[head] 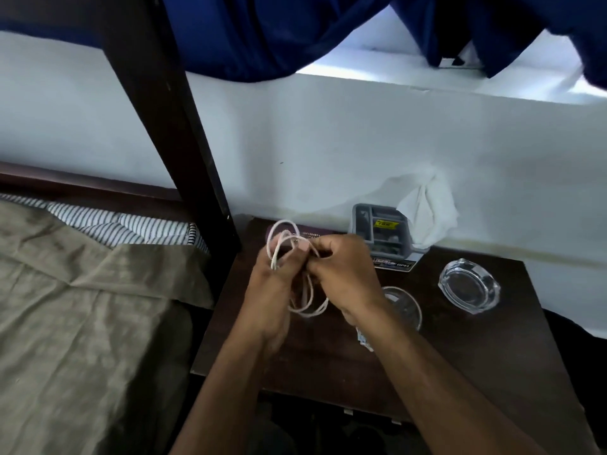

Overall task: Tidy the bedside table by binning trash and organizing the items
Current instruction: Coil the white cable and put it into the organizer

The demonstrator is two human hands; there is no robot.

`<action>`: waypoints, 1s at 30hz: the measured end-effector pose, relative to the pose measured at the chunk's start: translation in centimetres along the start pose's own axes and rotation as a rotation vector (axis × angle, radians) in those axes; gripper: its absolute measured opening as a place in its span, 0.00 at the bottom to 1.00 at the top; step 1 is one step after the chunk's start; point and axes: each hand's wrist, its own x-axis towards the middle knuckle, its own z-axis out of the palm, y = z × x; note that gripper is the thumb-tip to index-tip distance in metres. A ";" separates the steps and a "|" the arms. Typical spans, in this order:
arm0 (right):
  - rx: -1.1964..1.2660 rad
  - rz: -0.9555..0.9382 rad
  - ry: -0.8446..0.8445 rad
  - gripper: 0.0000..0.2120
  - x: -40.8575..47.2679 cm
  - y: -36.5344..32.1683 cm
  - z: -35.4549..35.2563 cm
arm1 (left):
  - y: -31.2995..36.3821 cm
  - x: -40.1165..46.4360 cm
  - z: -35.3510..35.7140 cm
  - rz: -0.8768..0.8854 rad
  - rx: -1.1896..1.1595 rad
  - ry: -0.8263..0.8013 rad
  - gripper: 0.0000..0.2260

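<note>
Over the dark wooden bedside table [476,362] both my hands hold a white cable [283,228] wound into loose loops. My left hand [274,284] grips the bundle from below, with loops sticking up above its fingers and hanging down under it. My right hand [341,274] pinches the cable from the right, fingers closed on a strand. A grey organiser box [381,229] stands at the back of the table. A crumpled white tissue [427,211] leans against the wall beside it. A clear glass ashtray [469,285] sits at the right.
A drinking glass [405,305] stands just behind my right wrist, with a scrap of paper [364,341] under the forearm. A flat card or booklet [312,234] lies behind my hands. The bed with olive blanket [82,307] and a dark bedpost [184,142] are at left.
</note>
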 end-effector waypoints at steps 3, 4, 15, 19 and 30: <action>-0.095 -0.127 -0.018 0.06 -0.6 -1.1 -0.9 | 1.4 0.0 1.4 0.044 0.017 0.023 0.09; -0.100 -0.175 -0.039 0.04 -1.0 -1.6 -1.3 | 1.8 0.0 1.6 0.068 0.006 0.036 0.10; 0.344 0.253 0.183 0.19 -6.0 0.0 -4.8 | 4.5 -0.1 4.1 0.124 -0.466 0.039 0.10; 0.671 0.290 0.134 0.11 -4.6 -0.3 -4.1 | 3.8 -0.3 4.3 0.055 -0.398 0.011 0.15; -0.279 -0.322 0.153 0.11 -3.0 -0.4 -4.9 | 2.0 -1.8 5.9 0.098 -0.034 -0.114 0.18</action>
